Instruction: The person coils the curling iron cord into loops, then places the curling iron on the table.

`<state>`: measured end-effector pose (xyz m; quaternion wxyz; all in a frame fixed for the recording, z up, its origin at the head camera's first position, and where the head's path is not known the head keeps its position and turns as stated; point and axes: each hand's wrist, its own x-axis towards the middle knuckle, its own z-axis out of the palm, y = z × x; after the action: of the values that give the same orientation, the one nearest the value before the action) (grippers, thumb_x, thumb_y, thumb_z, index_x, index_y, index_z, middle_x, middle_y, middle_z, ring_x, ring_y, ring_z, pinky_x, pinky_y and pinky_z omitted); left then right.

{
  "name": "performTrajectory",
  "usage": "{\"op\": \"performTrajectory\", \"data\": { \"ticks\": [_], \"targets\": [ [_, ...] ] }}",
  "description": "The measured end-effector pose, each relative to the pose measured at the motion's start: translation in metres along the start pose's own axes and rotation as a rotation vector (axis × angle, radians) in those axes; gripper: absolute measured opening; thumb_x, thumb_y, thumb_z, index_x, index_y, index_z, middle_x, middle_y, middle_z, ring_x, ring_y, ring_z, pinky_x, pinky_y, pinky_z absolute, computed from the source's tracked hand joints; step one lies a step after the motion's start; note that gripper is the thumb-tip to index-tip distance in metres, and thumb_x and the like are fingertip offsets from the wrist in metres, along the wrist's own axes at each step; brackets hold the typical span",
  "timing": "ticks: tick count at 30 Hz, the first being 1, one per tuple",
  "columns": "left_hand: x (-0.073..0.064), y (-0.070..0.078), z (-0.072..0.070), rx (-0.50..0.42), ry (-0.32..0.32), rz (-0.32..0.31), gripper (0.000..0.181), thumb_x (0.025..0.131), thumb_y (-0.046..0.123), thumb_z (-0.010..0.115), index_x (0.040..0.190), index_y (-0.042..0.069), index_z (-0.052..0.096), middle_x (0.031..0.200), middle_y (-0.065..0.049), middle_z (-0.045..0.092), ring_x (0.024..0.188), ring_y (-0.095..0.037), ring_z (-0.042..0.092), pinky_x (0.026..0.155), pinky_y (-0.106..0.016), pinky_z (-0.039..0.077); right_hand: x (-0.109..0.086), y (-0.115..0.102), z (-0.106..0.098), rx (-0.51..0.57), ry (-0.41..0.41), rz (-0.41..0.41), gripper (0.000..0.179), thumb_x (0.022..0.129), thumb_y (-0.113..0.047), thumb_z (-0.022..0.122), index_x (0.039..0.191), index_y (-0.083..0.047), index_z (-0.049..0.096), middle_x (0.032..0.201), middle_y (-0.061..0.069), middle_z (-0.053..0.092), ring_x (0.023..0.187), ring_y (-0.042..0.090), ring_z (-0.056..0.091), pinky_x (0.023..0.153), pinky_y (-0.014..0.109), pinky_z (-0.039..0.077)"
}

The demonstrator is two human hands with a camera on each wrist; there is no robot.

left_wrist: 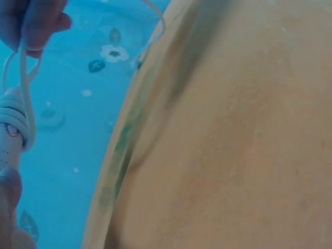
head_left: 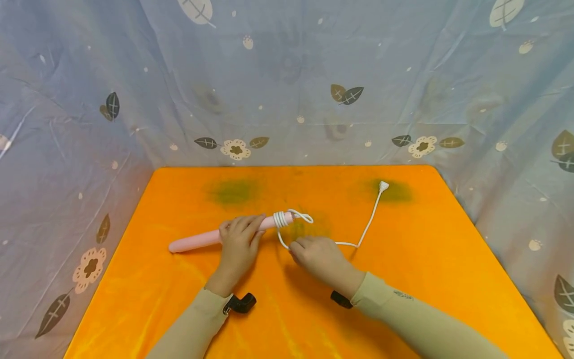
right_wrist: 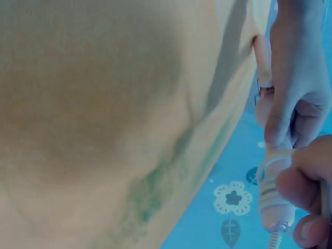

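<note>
A slim pink curling iron [head_left: 197,241] is held at a slant above the orange table, its rounded end to the left. My left hand [head_left: 238,244] grips it around the middle. Several loops of its white cord [head_left: 280,219] are wound about the right end of the handle. My right hand [head_left: 324,257] pinches the cord just below and right of those loops. Beyond that hand, the cord runs right to a white plug [head_left: 383,186]. In the right wrist view, the fingers [right_wrist: 306,181] of my right hand hold the cord close beside the coils, partly cut off by the frame.
An orange cloth covers the table [head_left: 403,299]. Blue-grey patterned curtains [head_left: 287,65] stand along its back and both sides. A black wrist mount [head_left: 242,303] sticks out from my left cuff and another [head_left: 341,299] from my right.
</note>
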<state>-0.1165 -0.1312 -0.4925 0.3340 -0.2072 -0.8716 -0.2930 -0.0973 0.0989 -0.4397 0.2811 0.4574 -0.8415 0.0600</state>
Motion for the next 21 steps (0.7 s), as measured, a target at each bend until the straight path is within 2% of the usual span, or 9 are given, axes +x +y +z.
{"op": "performTrajectory", "data": {
  "ticks": [6,10,15,21],
  "targets": [
    [-0.003,0.0,0.001,0.032,-0.097,0.003,0.042,0.084,0.012,0.076,0.125,0.016,0.067,0.111,-0.004,0.066,0.104,-0.027,0.056,0.089,-0.052,0.026,0.006,0.007,-0.007,0.008,0.029,-0.046,0.017,0.086,-0.015,0.074,0.077,-0.009,0.061,0.065,-0.001,0.051,0.054,0.01,0.048,0.048,0.024,0.041],
    [-0.009,0.003,0.002,0.042,-0.173,0.003,0.043,0.085,0.012,0.075,0.127,0.018,0.066,0.111,-0.003,0.065,0.105,-0.026,0.055,0.09,-0.053,0.026,0.011,0.011,-0.013,0.007,0.027,-0.054,0.019,0.084,-0.02,0.078,0.081,-0.008,0.063,0.074,0.001,0.06,0.061,0.012,0.057,0.054,0.025,0.048],
    [-0.017,0.008,0.006,0.055,-0.238,0.031,0.04,0.088,0.016,0.073,0.127,0.017,0.066,0.111,-0.002,0.065,0.103,-0.026,0.055,0.089,-0.053,0.027,0.016,0.018,-0.02,0.007,0.025,-0.042,0.027,0.08,-0.027,0.081,0.078,-0.009,0.061,0.072,0.0,0.057,0.058,0.012,0.053,0.052,0.024,0.046],
    [-0.019,0.009,0.01,0.065,-0.247,0.075,0.038,0.088,0.021,0.073,0.125,0.018,0.067,0.11,-0.001,0.065,0.101,-0.025,0.057,0.089,-0.053,0.028,0.022,0.03,-0.026,0.002,-0.029,-0.026,0.029,0.082,-0.029,0.078,0.075,-0.01,0.058,0.068,-0.001,0.05,0.056,0.011,0.045,0.05,0.022,0.041]
  ]
}}
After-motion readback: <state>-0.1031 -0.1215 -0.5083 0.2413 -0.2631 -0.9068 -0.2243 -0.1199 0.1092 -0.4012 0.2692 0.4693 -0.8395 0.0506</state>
